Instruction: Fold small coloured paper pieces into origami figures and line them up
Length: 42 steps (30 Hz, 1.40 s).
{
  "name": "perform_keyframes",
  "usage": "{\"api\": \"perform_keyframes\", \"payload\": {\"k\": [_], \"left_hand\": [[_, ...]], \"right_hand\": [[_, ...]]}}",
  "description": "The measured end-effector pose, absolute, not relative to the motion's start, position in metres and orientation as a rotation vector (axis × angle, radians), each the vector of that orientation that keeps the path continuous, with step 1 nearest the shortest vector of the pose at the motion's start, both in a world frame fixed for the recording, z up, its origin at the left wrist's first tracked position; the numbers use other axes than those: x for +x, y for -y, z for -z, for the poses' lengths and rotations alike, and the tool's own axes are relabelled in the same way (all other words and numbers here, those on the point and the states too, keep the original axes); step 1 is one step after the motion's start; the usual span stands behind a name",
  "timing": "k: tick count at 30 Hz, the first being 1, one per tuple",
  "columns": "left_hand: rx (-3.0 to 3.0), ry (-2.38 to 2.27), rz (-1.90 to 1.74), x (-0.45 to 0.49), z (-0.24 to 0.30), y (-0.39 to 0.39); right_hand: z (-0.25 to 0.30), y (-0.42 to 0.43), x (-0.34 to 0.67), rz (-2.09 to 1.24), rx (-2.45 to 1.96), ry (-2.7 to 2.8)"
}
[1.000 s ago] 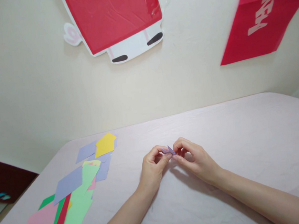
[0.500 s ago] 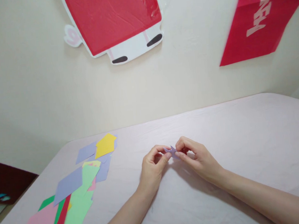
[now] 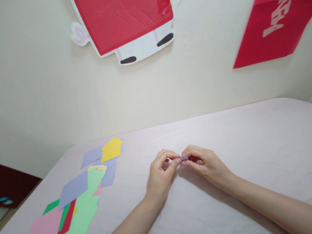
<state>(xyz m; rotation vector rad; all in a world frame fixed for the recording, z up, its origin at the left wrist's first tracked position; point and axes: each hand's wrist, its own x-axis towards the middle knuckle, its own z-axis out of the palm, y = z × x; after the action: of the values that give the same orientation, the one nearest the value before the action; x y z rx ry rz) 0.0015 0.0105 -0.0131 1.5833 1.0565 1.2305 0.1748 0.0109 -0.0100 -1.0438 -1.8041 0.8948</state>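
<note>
Left fingers (image 3: 173, 164) and right fingers (image 3: 192, 151) pinch purple paper (image 3: 185, 158); pale cloth (image 3: 236, 143) beneath; 2 red decorations (image 3: 126, 18) on wall (image 3: 196, 85)

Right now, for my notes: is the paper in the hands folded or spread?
Folded: the purple paper looks small, with points sticking up.

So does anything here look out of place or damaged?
The multicoloured paper sheets look untidy, overlapping at uneven angles on the left of the pale table. Nothing looks spilled; the small purple held paper is mostly hidden.
</note>
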Motion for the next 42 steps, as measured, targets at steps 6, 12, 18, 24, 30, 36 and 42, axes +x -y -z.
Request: {"api": "perform_keyframes", "payload": {"k": [6, 12, 18, 24, 30, 36, 42], "left_hand": [[1.545, -1.05, -1.226, 0.002, 0.013, -0.011], [1.437, -1.033, -1.214, 0.003, 0.016, -0.012], [1.384, -1.017, -1.218, 0.003, 0.018, -0.012], [1.403, -0.995, -1.237, 0.005, 0.017, -0.011], [1.465, -1.013, -1.205, 0.007, 0.017, -0.007], [1.568, -1.053, -1.128, 0.009, 0.008, 0.001], [1.62, -1.132, -1.153, 0.012, 0.009, 0.004]], "right_hand": [[0.009, -0.01, 0.174, -0.982, -1.074, 1.711], [0.009, -0.01, 0.175, -1.051, -1.033, 1.636], [0.008, -0.011, 0.175, -1.132, -1.051, 1.578], [0.008, -0.012, 0.175, -1.202, -1.051, 1.533], [0.011, -0.011, 0.175, -1.278, -1.002, 1.554], [0.012, -0.011, 0.174, -1.231, -0.989, 1.573], [0.015, -0.009, 0.172, -1.301, -0.949, 1.518]]}}
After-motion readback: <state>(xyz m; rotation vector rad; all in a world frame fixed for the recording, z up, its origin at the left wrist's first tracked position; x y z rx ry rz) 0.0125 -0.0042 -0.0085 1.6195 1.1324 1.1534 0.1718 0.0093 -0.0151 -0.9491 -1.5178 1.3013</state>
